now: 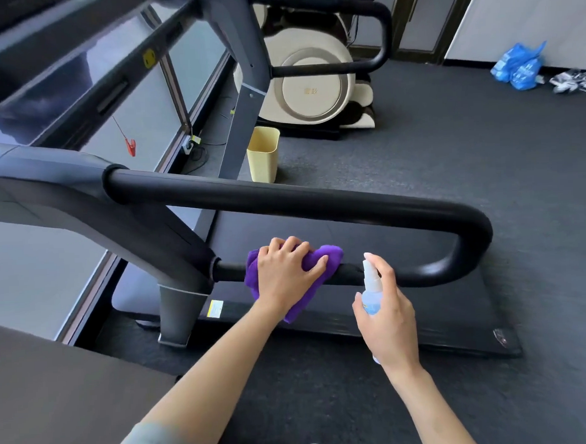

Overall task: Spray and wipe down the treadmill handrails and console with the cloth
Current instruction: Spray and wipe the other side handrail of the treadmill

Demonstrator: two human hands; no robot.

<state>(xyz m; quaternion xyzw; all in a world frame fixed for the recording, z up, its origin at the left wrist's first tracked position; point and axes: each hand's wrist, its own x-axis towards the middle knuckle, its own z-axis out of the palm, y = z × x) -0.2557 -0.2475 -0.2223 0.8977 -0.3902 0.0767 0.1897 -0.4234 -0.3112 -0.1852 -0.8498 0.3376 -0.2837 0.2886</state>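
While we looked down over the treadmill, we recorded the following. Item one: our left hand (284, 274), fingers curled over a purple cloth (323, 259), pressing it onto the lower bar of the black handrail (317, 197); cloth bunched under the palm, one fold reaching past the fingertips along the bar, another hanging below the wrist. Item two: our right hand (388, 313), fingers wrapped round a small clear spray bottle (371, 287) of pale blue liquid, the forefinger (381, 262) arched over the white nozzle; bottle upright, just beside the lower bar and a little to the right of the cloth's far fold, nozzle level with the bar. Whether the forefinger was pressing down, we could not tell. Item three: the handrail itself, a padded loop, its upper bar running well above our knuckles and bending round to the right of the bottle to join the lower bar. Item four: the treadmill deck (421, 317), black, beneath both hands. Item five: the console (57, 74), dark and glossy, far up and to the left of the left hand, with a red safety clip (131, 147) dangling on a cord below it. Item six: a yellow waste bin (263, 154) on the grey floor beyond the upper bar. Item seven: a cream massage chair (313, 85) behind the bin. Item eight: blue plastic bags (518, 66) on the floor, far off to the right.
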